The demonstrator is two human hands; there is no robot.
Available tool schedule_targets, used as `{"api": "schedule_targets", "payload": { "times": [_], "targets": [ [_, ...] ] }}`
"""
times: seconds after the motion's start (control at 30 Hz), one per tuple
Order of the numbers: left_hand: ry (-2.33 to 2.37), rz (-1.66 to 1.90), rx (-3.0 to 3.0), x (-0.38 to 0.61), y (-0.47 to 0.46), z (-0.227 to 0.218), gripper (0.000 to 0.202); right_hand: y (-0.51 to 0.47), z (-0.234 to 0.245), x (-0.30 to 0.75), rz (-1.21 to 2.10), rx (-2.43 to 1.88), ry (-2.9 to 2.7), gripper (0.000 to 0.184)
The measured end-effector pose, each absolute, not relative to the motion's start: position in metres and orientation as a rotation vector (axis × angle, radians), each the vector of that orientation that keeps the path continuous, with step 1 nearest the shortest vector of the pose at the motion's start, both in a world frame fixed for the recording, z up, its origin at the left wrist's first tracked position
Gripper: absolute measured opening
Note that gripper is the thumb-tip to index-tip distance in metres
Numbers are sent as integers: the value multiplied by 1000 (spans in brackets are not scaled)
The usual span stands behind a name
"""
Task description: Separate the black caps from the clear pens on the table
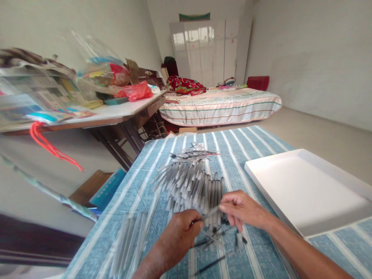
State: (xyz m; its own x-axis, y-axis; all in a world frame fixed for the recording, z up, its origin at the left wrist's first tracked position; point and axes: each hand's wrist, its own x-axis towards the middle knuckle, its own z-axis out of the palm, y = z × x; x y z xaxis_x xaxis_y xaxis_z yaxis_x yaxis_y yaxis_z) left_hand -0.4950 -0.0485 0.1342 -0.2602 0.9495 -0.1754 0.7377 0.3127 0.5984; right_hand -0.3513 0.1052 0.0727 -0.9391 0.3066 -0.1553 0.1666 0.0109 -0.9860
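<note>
My left hand is closed on one end of a translucent grey pen barrel. The barrel's other end sits in the pinched fingers of my right hand. Just beyond both hands lies a big heap of similar pen barrels. Several thin dark pen refills lie behind that heap. Loose dark pen parts, blurred, are scattered below my hands. To the left, a separate row of clear pen barrels rests on the striped blue cloth.
At the right of the cloth stands a shallow white tray. A side table on the left bears plastic bags, with a red cord hanging off it. Beyond are a bed and a wardrobe.
</note>
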Motion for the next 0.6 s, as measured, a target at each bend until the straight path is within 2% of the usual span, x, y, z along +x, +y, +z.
{"api": "schedule_targets", "payload": {
  "times": [0.1,0.43,0.5,0.6],
  "targets": [
    [2046,522,1506,-494,-49,133,25,102,71,-354,2070,-497,-2108,36],
    [2025,452,1342,-555,-72,149,15,125,81,-341,2161,-561,-1880,27],
    [2096,586,1238,-565,-75,150,16,129,80,-339,2174,-589,-1939,26],
    [2107,986,1062,-563,-71,146,16,134,76,-336,2190,-611,-2079,25]
  ]
}}
